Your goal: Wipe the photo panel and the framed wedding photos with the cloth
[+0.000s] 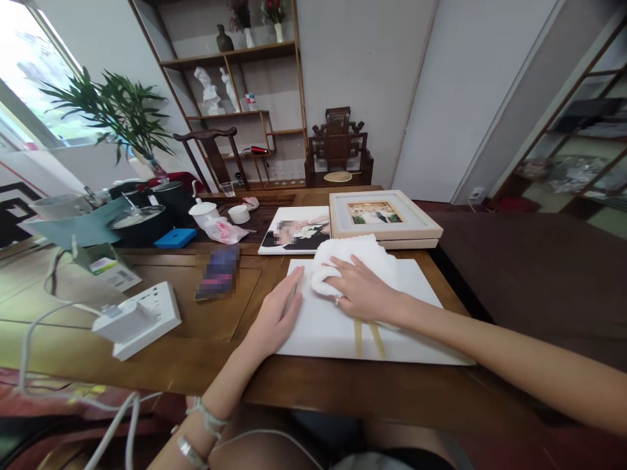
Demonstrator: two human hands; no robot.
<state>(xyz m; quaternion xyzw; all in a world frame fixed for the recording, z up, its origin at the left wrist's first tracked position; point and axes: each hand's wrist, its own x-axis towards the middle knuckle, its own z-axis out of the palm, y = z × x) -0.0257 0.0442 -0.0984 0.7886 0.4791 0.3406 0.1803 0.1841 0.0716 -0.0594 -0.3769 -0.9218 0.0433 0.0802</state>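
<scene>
On the wooden desk [220, 313], a white panel [416, 326] lies flat in front of the person, with a white cloth [362, 254] bunched on its far part. The right hand [360, 290] rests palm down on the cloth; its grip is loose, the fingers only a little bent into the fabric, pressing and not clenching. The left hand [279, 316] lies open and flat on the left edge of the panel, grasping nothing.

The work looks like wiping the panel, and I judge that it goes well under two conditions. First, the left hand should press the edge down firmly, so that the panel does not slide on the smooth wood. Second, the right hand should move the cloth with light, even pressure in one direction — a bunched cloth can leave streaks, so a flatter fold is better. The two tan strips [369, 339] near the front edge may catch the cloth; care is needed there.

A framed photo [385, 219] and a photo print [294, 238] lie just beyond the panel — wide strokes could push them.
</scene>
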